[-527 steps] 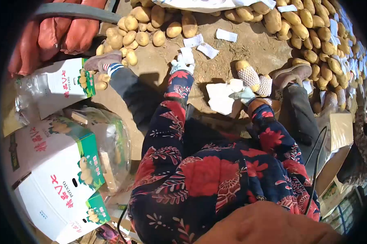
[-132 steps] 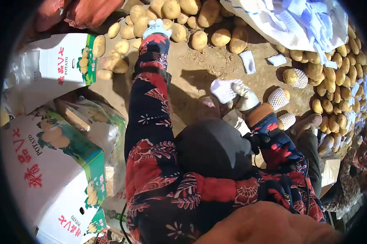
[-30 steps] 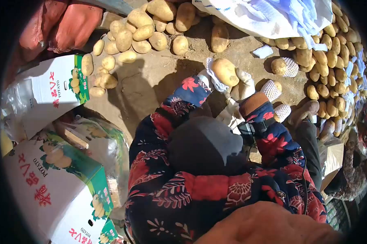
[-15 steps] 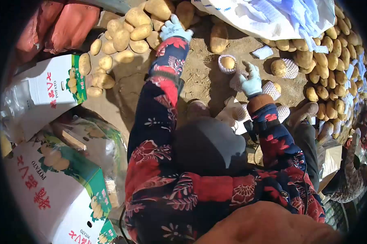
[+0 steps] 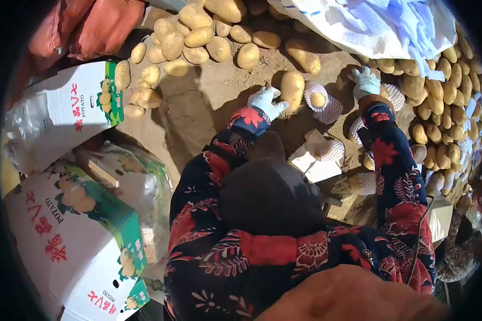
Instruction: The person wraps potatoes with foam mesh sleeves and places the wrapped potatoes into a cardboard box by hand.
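My left hand [image 5: 267, 102], in a pale glove, has its fingers against the near left side of a large potato [image 5: 292, 90] and grips it above the soil. Just right of that, a potato in a white foam net sleeve [image 5: 317, 96] touches another sleeved potato [image 5: 329, 111]. My right hand [image 5: 366, 82], also gloved, reaches down with fingers apart below the white bag's edge. What lies under its palm is hidden. Close to its right side is a potato in a foam net [image 5: 395, 97].
Loose potatoes [image 5: 195, 37] lie at the upper left, and a large heap [image 5: 438, 101] fills the right. A white bag of foam sleeves [image 5: 337, 27] sits at the top. Printed potato cartons [image 5: 72, 235] and red sacks [image 5: 104, 27] stand left. A person [image 5: 457, 251] is at lower right.
My left hand has come from the upper-left potatoes toward me with a large potato. My right hand has moved away and right, from the sleeved potatoes to the bag's edge.
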A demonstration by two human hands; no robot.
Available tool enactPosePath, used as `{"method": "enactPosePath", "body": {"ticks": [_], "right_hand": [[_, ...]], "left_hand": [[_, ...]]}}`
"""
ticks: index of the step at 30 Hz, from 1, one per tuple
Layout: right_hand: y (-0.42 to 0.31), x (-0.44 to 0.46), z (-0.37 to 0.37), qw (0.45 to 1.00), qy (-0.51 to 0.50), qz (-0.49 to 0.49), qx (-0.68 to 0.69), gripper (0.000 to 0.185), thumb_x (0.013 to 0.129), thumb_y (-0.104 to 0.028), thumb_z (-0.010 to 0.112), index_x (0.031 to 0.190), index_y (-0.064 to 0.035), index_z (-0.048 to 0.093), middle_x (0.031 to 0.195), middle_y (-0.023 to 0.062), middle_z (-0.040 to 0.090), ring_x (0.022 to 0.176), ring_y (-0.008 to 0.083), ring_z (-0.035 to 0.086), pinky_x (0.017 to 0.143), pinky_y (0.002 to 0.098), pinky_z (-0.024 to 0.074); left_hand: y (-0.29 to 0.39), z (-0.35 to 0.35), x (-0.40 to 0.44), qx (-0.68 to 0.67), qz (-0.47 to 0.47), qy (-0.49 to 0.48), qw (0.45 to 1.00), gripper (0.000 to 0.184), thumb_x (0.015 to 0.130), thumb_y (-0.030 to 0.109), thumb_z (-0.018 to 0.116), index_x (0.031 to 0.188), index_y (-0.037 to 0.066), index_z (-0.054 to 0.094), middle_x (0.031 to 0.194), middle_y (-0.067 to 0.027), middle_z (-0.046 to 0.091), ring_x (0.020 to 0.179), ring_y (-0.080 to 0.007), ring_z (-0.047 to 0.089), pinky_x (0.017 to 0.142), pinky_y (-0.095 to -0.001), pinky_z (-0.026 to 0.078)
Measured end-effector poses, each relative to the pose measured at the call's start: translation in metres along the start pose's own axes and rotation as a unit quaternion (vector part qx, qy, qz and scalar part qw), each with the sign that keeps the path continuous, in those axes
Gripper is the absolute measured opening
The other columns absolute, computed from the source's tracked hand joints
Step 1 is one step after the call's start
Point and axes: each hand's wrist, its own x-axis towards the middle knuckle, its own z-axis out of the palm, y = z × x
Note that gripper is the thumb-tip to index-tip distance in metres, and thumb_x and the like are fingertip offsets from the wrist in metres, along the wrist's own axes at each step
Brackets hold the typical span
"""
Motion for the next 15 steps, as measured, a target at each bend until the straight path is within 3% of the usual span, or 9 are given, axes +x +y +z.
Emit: {"method": "enactPosePath", "body": {"ticks": [3,5,6,7,8,9,11,14,15], "right_hand": [[0.006,0.015,0.002,0.999,-0.043,0.014,0.029,0.025,0.084,-0.029,0.050,0.106,-0.0213,0.056,0.112,0.0129,0.052,0.100,0.0290,0.054,0.080,0.0405,0.0447],[0.004,0.012,0.015,0.992,0.006,0.012,0.123,0.024,0.082,-0.029,0.053,0.102,-0.0167,0.059,0.100,0.0130,0.060,0.093,0.0267,0.058,0.079,0.0375,0.0451],[0.000,0.002,0.021,0.940,0.051,-0.024,0.336,0.026,0.081,-0.030,0.055,0.102,-0.0150,0.059,0.098,0.0133,0.061,0.092,0.0270,0.059,0.078,0.0362,0.0452],[-0.007,-0.009,0.020,0.840,0.092,-0.059,0.532,0.029,0.079,-0.031,0.057,0.102,-0.0133,0.059,0.096,0.0137,0.062,0.091,0.0273,0.059,0.077,0.0349,0.0454],[-0.015,-0.015,0.016,0.884,0.041,0.013,0.465,0.034,0.076,-0.033,0.061,0.101,-0.0107,0.059,0.092,0.0132,0.063,0.088,0.0266,0.060,0.076,0.0330,0.0457],[-0.027,-0.025,0.024,0.845,0.106,-0.039,0.522,0.035,0.074,-0.036,0.062,0.098,-0.0103,0.060,0.086,0.0128,0.064,0.085,0.0268,0.061,0.073,0.0329,0.0464],[-0.043,-0.043,0.020,0.848,0.076,-0.017,0.525,0.036,0.072,-0.037,0.064,0.094,-0.0091,0.060,0.083,0.0131,0.064,0.081,0.0271,0.062,0.071,0.0333,0.0469],[-0.049,-0.054,0.034,0.809,0.094,-0.029,0.580,0.037,0.070,-0.038,0.066,0.091,-0.0078,0.060,0.081,0.0151,0.063,0.078,0.0274,0.062,0.069,0.0333,0.0470],[-0.048,-0.061,0.027,0.833,0.069,-0.012,0.549,0.037,0.071,-0.035,0.066,0.093,-0.0062,0.060,0.084,0.0141,0.064,0.079,0.0259,0.062,0.069,0.0325,0.0472]], "left_hand": [[0.007,-0.003,0.005,-0.025,0.001,0.032,0.999,0.044,0.072,0.034,0.067,0.103,0.006,0.056,0.098,-0.0158,0.057,0.093,-0.0295,0.056,0.081,-0.0377,0.044],[0.021,-0.012,0.007,-0.022,0.012,0.041,0.999,0.042,0.071,0.032,0.067,0.102,0.007,0.056,0.096,-0.0167,0.057,0.093,-0.0304,0.055,0.080,-0.0381,0.043],[0.024,-0.011,0.009,-0.013,0.044,0.081,0.996,0.042,0.071,0.032,0.068,0.102,0.008,0.056,0.098,-0.0164,0.056,0.094,-0.0309,0.054,0.081,-0.0381,0.043],[0.028,-0.010,0.010,-0.005,0.074,0.121,0.990,0.042,0.070,0.032,0.068,0.102,0.009,0.056,0.099,-0.0161,0.055,0.095,-0.0314,0.053,0.081,-0.0382,0.043],[0.032,-0.012,0.017,0.007,0.058,0.128,0.990,0.043,0.068,0.034,0.069,0.103,0.010,0.057,0.104,-0.0154,0.053,0.097,-0.0322,0.051,0.082,-0.0392,0.043],[0.038,-0.024,0.023,0.059,0.081,0.168,0.981,0.050,0.067,0.038,0.069,0.107,0.012,0.055,0.107,-0.0170,0.050,0.099,-0.0352,0.049,0.083,-0.0426,0.041],[0.043,-0.051,0.042,0.142,0.037,0.205,0.968,0.069,0.068,0.045,0.065,0.124,0.014,0.041,0.120,-0.0208,0.039,0.106,-0.0412,0.042,0.089,-0.0474,0.036],[0.025,-0.086,0.090,0.201,-0.037,0.205,0.957,0.076,0.067,0.050,0.064,0.129,0.015,0.037,0.126,-0.0207,0.034,0.110,-0.0395,0.040,0.090,-0.0473,0.036],[0.013,-0.089,0.107,0.214,-0.061,0.198,0.955,0.077,0.067,0.052,0.063,0.130,0.016,0.037,0.126,-0.0205,0.033,0.111,-0.0390,0.040,0.089,-0.0471,0.037]]}}
